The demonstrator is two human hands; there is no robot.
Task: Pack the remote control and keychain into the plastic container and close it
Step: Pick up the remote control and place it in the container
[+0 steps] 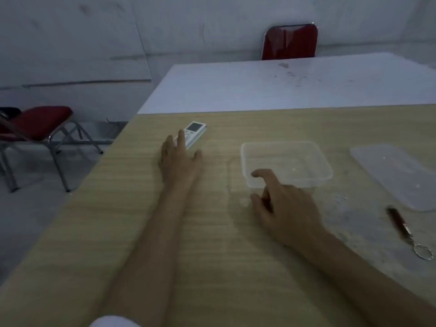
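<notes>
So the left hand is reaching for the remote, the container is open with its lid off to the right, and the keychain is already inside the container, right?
Not quite. The keychain is not inside the container; the head view shows it lying on the table, to the right of the container and just in front of the lid. The rest holds: the left hand reaches for the remote.

The left hand [180, 159] is laid open on the remote control [192, 134] near the desk's [141, 208] left edge. The plastic container's [286, 164] near rim is touched by the right hand [286, 208].
</notes>
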